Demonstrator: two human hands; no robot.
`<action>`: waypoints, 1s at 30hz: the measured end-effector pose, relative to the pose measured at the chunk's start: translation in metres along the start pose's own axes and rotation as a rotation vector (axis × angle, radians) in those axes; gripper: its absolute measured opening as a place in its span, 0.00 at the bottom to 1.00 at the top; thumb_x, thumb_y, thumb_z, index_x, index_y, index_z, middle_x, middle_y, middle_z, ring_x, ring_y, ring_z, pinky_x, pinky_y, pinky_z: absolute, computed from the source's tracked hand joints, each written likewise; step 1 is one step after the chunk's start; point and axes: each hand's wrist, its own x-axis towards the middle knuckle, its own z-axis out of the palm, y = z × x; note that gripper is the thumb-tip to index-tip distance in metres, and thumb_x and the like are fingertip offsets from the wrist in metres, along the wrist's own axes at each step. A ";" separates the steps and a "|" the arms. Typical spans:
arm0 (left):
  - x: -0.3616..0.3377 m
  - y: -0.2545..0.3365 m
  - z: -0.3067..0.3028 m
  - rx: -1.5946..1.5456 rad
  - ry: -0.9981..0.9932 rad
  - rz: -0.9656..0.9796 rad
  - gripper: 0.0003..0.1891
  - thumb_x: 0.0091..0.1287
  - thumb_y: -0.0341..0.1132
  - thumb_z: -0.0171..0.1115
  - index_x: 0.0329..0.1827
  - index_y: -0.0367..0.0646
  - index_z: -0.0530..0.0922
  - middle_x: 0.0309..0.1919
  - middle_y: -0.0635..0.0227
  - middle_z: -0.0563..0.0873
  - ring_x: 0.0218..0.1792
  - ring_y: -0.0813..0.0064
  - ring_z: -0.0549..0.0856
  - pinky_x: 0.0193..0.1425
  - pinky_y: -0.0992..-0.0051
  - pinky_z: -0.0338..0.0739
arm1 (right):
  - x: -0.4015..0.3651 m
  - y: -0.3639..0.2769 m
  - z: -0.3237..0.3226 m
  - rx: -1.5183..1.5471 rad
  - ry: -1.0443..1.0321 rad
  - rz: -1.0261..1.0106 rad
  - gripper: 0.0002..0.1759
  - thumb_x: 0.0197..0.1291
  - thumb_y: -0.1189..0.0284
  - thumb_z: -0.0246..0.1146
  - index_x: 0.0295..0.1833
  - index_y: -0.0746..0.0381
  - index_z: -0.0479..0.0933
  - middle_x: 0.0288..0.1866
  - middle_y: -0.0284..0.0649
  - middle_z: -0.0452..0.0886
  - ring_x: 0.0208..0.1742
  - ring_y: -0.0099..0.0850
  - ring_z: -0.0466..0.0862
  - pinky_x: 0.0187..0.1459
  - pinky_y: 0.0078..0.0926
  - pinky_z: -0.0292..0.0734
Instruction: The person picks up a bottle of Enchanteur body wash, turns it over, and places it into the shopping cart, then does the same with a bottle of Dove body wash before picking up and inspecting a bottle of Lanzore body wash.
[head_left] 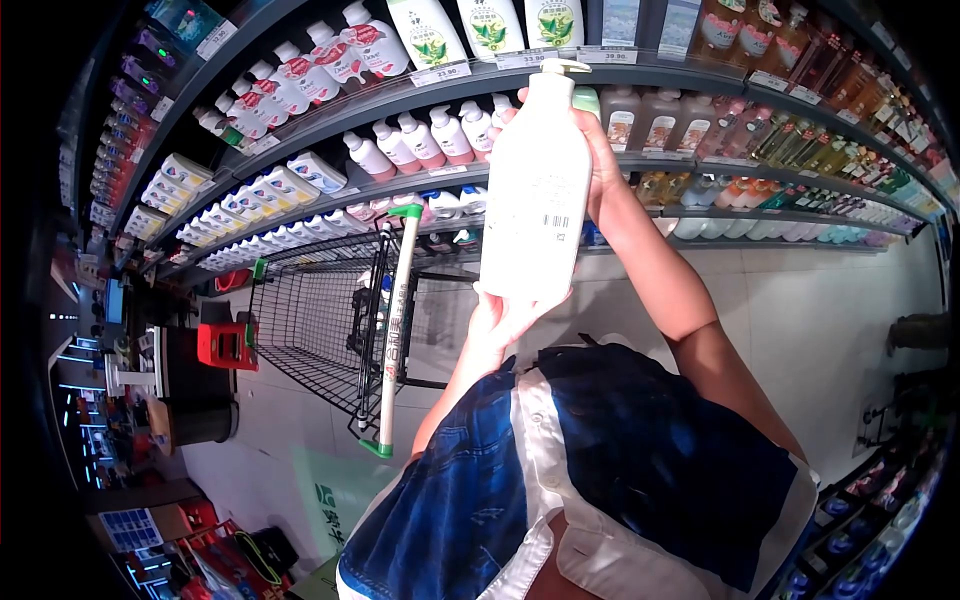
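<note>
A large white pump bottle (535, 200) is held upright before my chest, its back label with a barcode facing me. My left hand (510, 318) supports it from below, fingers at its base. Near the bottle's neck and upper right side, my right hand (598, 160) grips it, with fingertips showing on the left edge too. Behind the bottle are shelves of pump bottles, among them white ones with pink bases (420, 140). A small green cap or bottle (586, 100) shows just behind my right hand.
A black wire shopping cart (315, 310) with a pale handle and green corners stands at my left. Beyond it is a red stool (226, 345). Curved shelves (660, 70) of bottles span the front. More goods (850, 520) stand at the lower right.
</note>
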 end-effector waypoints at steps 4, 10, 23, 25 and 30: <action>-0.011 0.024 0.003 0.008 -0.029 0.012 0.60 0.38 0.47 0.81 0.76 0.54 0.53 0.75 0.54 0.55 0.73 0.40 0.54 0.73 0.39 0.56 | 0.016 0.021 0.006 0.045 0.040 0.014 0.33 0.56 0.56 0.61 0.65 0.60 0.66 0.59 0.49 0.74 0.63 0.47 0.75 0.66 0.54 0.68; -0.026 0.045 -0.002 0.009 -0.045 0.019 0.60 0.38 0.47 0.81 0.77 0.54 0.53 0.75 0.54 0.55 0.73 0.40 0.54 0.72 0.39 0.56 | 0.032 0.042 0.011 0.022 0.073 0.062 0.33 0.56 0.58 0.60 0.66 0.59 0.67 0.59 0.47 0.75 0.64 0.47 0.74 0.67 0.55 0.66; -0.026 0.058 -0.004 -0.001 -0.097 0.008 0.60 0.39 0.48 0.80 0.77 0.54 0.53 0.75 0.54 0.55 0.73 0.40 0.55 0.72 0.39 0.57 | 0.044 0.056 0.013 -0.099 0.064 0.023 0.33 0.57 0.54 0.58 0.65 0.60 0.67 0.58 0.45 0.76 0.61 0.44 0.77 0.64 0.50 0.70; -0.024 0.057 -0.007 0.001 -0.097 0.012 0.60 0.39 0.48 0.80 0.77 0.54 0.53 0.75 0.54 0.55 0.73 0.40 0.55 0.72 0.39 0.57 | 0.044 0.053 0.015 -0.128 0.077 0.020 0.33 0.57 0.54 0.58 0.65 0.60 0.67 0.58 0.45 0.76 0.60 0.45 0.77 0.64 0.49 0.71; -0.018 0.052 -0.011 0.007 -0.090 0.021 0.59 0.40 0.49 0.80 0.77 0.54 0.52 0.75 0.54 0.55 0.73 0.40 0.55 0.72 0.39 0.57 | 0.044 0.047 0.011 -0.126 0.051 0.024 0.36 0.58 0.54 0.57 0.68 0.63 0.63 0.61 0.50 0.74 0.62 0.46 0.76 0.65 0.47 0.70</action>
